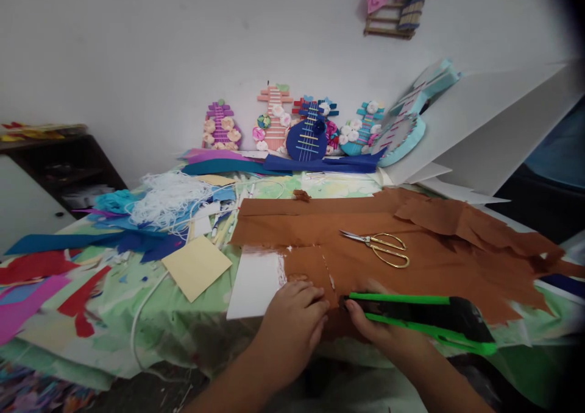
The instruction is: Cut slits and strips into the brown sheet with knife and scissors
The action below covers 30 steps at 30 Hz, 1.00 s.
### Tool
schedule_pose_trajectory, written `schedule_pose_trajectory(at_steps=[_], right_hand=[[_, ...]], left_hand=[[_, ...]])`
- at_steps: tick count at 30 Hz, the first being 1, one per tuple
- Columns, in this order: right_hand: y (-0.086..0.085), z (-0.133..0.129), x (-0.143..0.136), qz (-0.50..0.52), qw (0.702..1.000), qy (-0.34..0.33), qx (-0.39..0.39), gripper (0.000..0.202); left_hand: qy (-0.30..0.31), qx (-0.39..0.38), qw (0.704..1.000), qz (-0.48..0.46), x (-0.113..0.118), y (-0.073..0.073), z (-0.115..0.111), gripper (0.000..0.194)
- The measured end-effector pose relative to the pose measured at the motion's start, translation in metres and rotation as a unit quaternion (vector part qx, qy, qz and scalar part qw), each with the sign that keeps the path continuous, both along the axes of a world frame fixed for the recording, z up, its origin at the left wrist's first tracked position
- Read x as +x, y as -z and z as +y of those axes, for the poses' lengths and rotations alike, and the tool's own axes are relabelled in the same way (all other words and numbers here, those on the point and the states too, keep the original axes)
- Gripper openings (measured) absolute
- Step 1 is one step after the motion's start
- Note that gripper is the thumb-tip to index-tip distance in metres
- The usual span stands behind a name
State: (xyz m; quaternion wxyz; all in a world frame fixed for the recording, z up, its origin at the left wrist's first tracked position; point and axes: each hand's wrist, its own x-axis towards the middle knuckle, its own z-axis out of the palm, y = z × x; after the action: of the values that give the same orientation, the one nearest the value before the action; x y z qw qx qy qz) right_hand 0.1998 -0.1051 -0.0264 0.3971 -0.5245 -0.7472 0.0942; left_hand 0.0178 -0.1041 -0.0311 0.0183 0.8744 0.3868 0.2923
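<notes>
My right hand (381,321) is closed around a long green and black stapler (423,315), its jaw end pointing left at the brown sheet's near edge. Curled fingers of my left hand (295,309) press on the near edge of the brown crepe-like sheet (361,212), beside a white board (253,282). Part of the sheet under my fingers is hidden. A broken line of pale marks runs down the sheet between my hands. Gold-handled scissors (375,245) lie open on the sheet, beyond my right hand.
A tan square of paper (197,268) and a tangle of white string (169,200) lie left, among blue, red and pink scraps. Several decorated toy instruments (307,136) stand against the wall. Large white boards (475,120) lean at the right. A white cord (137,321) hangs over the table edge.
</notes>
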Motion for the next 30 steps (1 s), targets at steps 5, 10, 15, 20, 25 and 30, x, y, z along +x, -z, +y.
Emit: schedule_pose_trajectory(at_steps=[5,10,15,20,25,30], right_hand=[[0.000,-0.006,-0.006,-0.048,0.998,0.004,0.034,0.021],[0.000,-0.008,-0.006,-0.114,0.982,-0.035,0.145,0.020],[0.002,-0.009,-0.005,-0.117,0.976,-0.043,0.178,0.019],[-0.006,-0.012,-0.007,-0.157,0.969,-0.059,0.184,0.016],[0.006,-0.023,-0.008,-0.148,0.965,-0.076,0.202,0.012],[0.008,-0.032,-0.001,-0.132,0.962,-0.101,0.217,0.004]], left_hand=[[-0.001,-0.046,0.998,0.040,0.000,-0.008,-0.002,0.017],[0.000,-0.067,0.996,0.063,0.000,-0.011,-0.004,0.021],[0.002,-0.074,0.995,0.068,0.000,-0.013,-0.002,0.020],[0.009,-0.092,0.994,0.067,0.000,-0.016,-0.001,0.018],[0.003,-0.078,0.995,0.059,-0.001,-0.013,-0.002,0.022],[-0.001,-0.070,0.996,0.058,-0.001,-0.009,-0.001,0.025]])
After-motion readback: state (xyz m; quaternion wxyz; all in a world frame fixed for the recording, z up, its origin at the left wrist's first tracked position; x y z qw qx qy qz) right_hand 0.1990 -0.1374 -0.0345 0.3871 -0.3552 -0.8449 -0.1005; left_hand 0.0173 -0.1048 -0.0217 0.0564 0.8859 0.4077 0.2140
